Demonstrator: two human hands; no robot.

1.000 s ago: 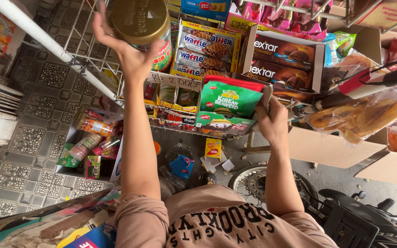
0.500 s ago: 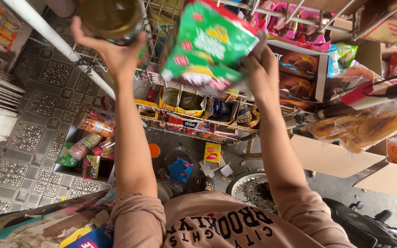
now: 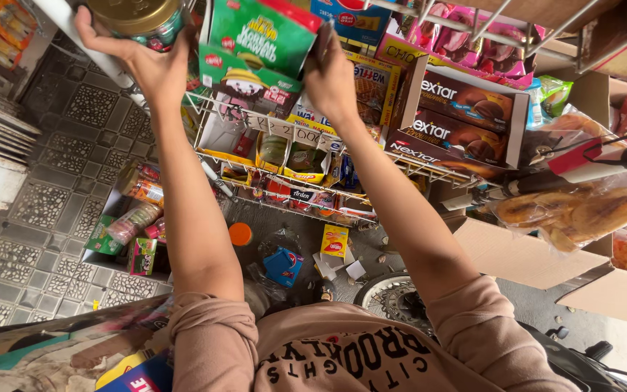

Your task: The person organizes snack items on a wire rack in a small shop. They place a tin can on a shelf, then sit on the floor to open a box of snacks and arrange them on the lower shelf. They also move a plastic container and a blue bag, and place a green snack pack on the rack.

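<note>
Both hands are up: my left hand (image 3: 146, 62) grips a gold-lidded tin (image 3: 136, 18), my right hand (image 3: 332, 76) pinches a green packet (image 3: 263, 33), probably tilted, just between them.

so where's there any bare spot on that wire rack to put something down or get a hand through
Bare wire shows on the wire rack just below the green snack box, between the left hand, which holds a gold-lidded tin, and the small jars. Rightward it is crowded: the brown biscuit boxes and pink packets sit tight beside the right hand.
</note>
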